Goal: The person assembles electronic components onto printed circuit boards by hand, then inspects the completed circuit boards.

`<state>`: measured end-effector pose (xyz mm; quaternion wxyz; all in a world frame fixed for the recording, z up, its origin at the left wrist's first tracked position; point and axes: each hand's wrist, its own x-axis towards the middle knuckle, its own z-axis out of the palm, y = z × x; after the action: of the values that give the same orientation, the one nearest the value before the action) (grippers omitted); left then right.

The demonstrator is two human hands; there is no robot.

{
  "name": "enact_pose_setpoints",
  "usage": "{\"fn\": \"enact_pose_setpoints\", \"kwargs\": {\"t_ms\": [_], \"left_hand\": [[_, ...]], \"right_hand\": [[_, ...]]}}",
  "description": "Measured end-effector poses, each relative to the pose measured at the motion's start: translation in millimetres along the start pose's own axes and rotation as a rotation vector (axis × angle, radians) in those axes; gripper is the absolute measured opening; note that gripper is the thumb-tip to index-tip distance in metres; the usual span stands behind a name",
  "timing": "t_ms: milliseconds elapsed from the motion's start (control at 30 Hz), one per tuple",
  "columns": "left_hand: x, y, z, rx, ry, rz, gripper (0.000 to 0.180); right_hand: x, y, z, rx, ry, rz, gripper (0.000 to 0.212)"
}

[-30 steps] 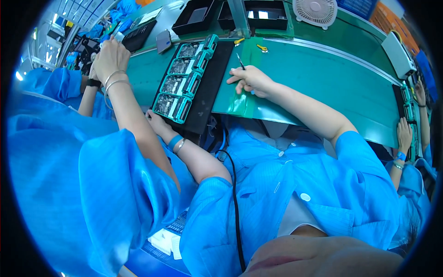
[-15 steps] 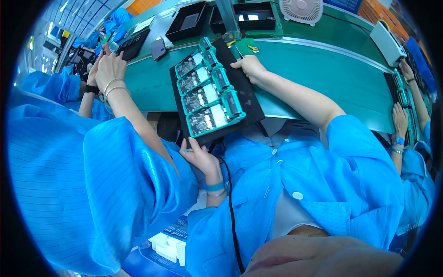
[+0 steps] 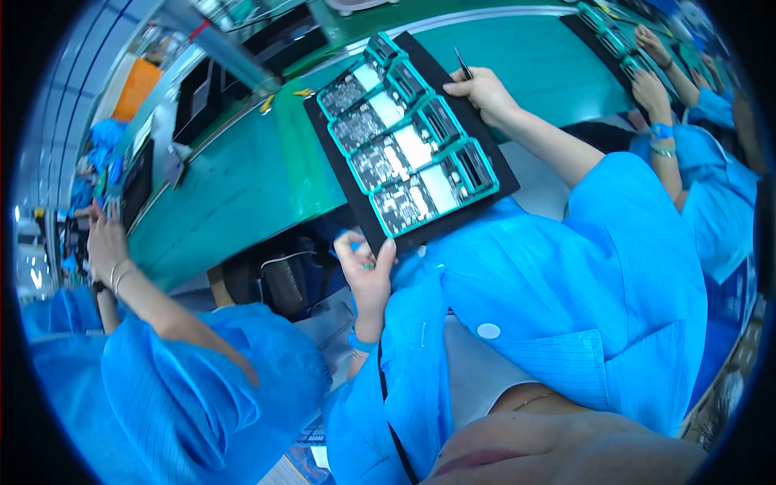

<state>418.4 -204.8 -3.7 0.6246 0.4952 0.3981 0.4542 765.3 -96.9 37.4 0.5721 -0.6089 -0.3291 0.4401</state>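
Observation:
A black board [image 3: 495, 166] is held tilted in front of my chest. On it sits a teal frame [image 3: 443, 212] with several bays, each holding a circuit board [image 3: 404, 204] with small components and a white patch. My right hand [image 3: 487, 99] is closed at the board's far right edge, a slim dark pointed tool [image 3: 461, 63] sticking up from its fingers. By the near left corner of the board is my left hand [image 3: 369, 275], thumb up against the edge and fingers curled. A small green bit shows between them; what it is, I cannot make out.
Beyond lies a green worktable [image 3: 517, 52] with small yellow pieces [image 3: 267, 103] and a black tray [image 3: 198, 101]. A person in blue works at my left, their hand [image 3: 107, 242] at the table. Rightward, another person's hand [image 3: 649, 91] touches a similar black board [image 3: 602, 56].
The view has turned, shifting the table and the people. The board with its teal frame now appears farther right. My left fingers are more curled beside its corner; my right hand remains at its far edge.

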Motion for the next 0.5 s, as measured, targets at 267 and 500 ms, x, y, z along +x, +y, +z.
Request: {"fn": "enact_pose_setpoints", "kwargs": {"t_ms": [267, 500], "left_hand": [[91.9, -43.9, 167.3, 0.143, -0.125, 0.04, 0.046], [108.8, -46.4, 174.5, 0.592, -0.19, 0.064, 0.042]], "right_hand": [[34.1, 38.8, -216.1, -0.357, 0.245, -0.459, 0.046], [-81.4, 23.9, -231.0, -0.212, -0.334, -0.162, 0.046]]}}
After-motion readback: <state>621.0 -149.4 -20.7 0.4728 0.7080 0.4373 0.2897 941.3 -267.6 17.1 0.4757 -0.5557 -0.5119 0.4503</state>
